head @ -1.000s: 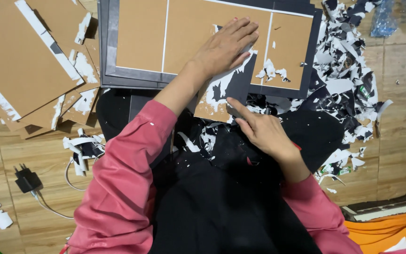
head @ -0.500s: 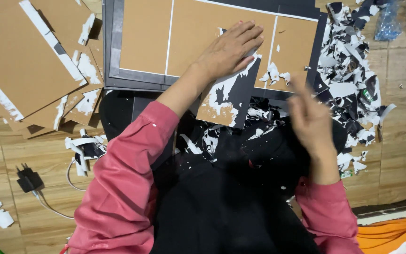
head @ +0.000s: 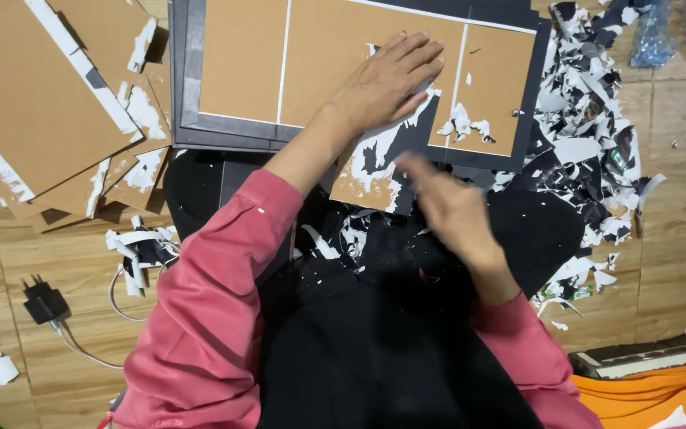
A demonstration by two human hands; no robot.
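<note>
Left hand (head: pixel 387 79) lies flat, fingers spread, pressing a brown cardboard panel (head: pixel 319 59) beneath its palm. Right hand (head: pixel 446 210), motion-blurred, hovers just below the panel's torn edge; its grip cannot be told. Paper scraps (head: pixel 589 151) lie beyond it.

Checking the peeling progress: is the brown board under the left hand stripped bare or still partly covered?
Partly covered. Brown board is mostly bare, but white and black scraps cling below the left hand.
</note>
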